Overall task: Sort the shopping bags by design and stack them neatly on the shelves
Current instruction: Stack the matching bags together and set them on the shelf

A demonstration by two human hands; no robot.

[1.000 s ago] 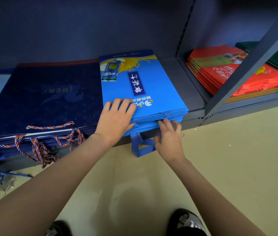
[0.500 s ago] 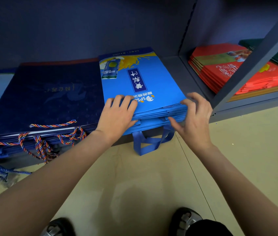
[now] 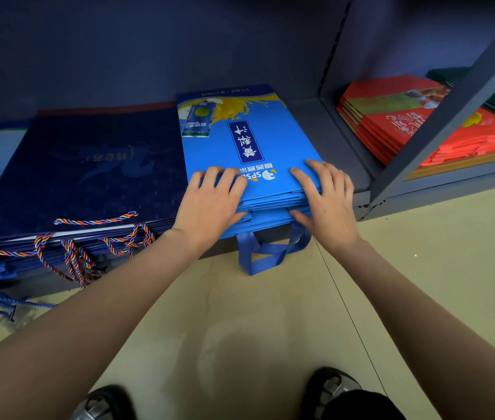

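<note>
A: How do the hands lie?
B: Left hand (image 3: 210,204) and right hand (image 3: 326,201) rest flat, fingers spread, on the stack of glossy bright-blue bags (image 3: 249,153), thumbs against its front edge.
A: Where is the stack?
B: Centre frame, on the grey metal shelf (image 3: 325,131), ribbon handles (image 3: 270,250) hanging.

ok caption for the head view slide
Both hands, left and right, square up the bright blue bag stack on the shelf.
</note>
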